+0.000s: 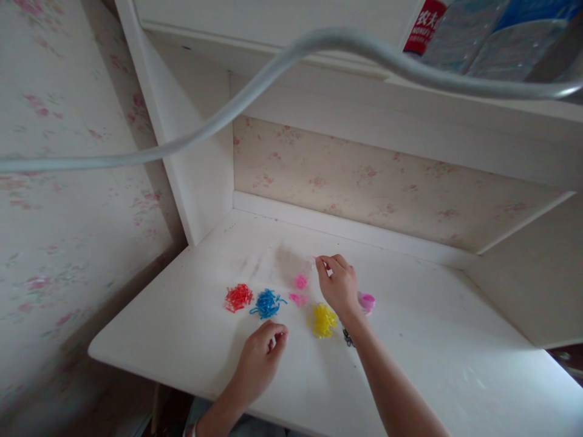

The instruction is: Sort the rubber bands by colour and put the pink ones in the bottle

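Observation:
Small piles of what look like rubber bands lie on the white desk (423, 364): a red pile (238, 298), a blue pile (267, 304) and a yellow pile (323, 320). Beyond them are a pink clump (301, 281) and a few loose pink bands (298, 299), with something see-through by the clump. My right hand (337, 280) is just right of the clump, thumb and fingers pinched on a tiny pink piece at their tips. In front of the blue pile, my left hand (262, 355) is curled with thumb and forefinger together; anything held there is too small to make out.
A pink-purple round item (367, 301) stands right of my right wrist. Small black pieces (348, 338) lie partly behind my forearm. A pale cable (255, 85) crosses the view in front of the shelf, where plastic bottles (464, 36) stand. Side panels and a back wall border the desk.

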The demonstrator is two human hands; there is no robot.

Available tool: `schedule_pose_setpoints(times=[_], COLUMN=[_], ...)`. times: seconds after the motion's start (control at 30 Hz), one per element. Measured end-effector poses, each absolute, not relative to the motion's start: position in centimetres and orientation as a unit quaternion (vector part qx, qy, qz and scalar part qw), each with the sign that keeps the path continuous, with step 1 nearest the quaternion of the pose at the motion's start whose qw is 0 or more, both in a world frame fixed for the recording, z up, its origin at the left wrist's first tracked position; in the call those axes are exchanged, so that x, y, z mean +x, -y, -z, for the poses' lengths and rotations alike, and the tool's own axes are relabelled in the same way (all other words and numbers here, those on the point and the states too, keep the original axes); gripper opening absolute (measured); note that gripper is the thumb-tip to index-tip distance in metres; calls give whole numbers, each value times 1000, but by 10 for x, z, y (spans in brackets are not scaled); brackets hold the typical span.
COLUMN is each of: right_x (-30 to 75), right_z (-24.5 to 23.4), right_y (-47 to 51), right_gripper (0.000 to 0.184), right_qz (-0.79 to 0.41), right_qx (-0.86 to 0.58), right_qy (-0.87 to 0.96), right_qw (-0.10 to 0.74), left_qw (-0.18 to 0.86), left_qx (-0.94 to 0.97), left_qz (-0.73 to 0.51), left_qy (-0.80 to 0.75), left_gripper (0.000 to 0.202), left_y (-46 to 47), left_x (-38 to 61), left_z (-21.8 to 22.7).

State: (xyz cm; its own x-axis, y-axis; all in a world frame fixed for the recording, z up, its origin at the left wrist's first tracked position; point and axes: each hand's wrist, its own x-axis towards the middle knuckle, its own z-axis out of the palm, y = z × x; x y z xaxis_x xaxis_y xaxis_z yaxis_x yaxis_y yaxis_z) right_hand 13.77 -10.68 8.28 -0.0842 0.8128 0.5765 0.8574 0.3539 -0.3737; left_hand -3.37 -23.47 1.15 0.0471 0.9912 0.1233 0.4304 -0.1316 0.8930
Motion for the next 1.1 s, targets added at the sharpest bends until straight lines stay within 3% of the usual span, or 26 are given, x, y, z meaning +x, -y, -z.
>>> schedule_pose_setpoints(times=[0.53,0.73,0.87,1.1], right_x=[155,165,162,148], right_z=[-69,-42,-33,-33], right_y=[127,160,171,171], right_gripper=[28,26,24,24], right_qz=[28,-18,-22,-1], right_qx=[-576,-624,-641,-637], right_qy=[725,740,751,766], right_qw=[376,250,156,91], left_qw=[326,307,218,130], left_qx=[654,690,725,734], left_qz=[-377,-311,-223,-167], left_qy=[-569,-576,-614,-645], left_gripper=[23,19,17,19], left_y=[230,212,195,174], left_x=[-32,-24,-14,3], left_z=[-2,-7,-14,-16])
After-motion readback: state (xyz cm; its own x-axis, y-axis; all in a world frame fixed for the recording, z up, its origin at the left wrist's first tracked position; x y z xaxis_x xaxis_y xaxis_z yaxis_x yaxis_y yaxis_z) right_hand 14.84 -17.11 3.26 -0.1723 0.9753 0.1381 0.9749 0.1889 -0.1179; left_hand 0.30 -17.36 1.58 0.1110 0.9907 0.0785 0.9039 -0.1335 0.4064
